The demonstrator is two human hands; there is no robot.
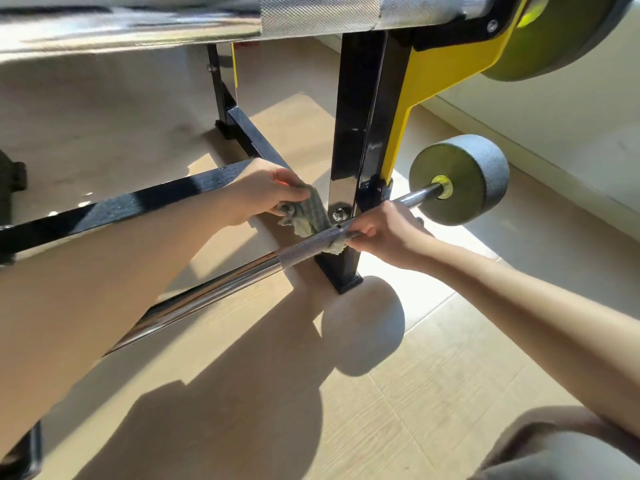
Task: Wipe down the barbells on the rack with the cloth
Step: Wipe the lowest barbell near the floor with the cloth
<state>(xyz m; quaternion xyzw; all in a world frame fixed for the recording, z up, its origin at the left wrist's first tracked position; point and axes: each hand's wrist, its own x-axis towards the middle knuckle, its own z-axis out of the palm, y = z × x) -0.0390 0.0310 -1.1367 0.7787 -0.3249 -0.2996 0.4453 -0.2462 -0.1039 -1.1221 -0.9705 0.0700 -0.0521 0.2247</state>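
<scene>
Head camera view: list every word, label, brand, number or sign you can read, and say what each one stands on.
None: no readable text shows in this view.
Lower barbell: bare chrome and knurling, no marking.
Grey weight with yellow hub: no number visible.
Upper barbell: knurling only.
Black and yellow rack upright: bolts, no label.
Cloth: plain.
</scene>
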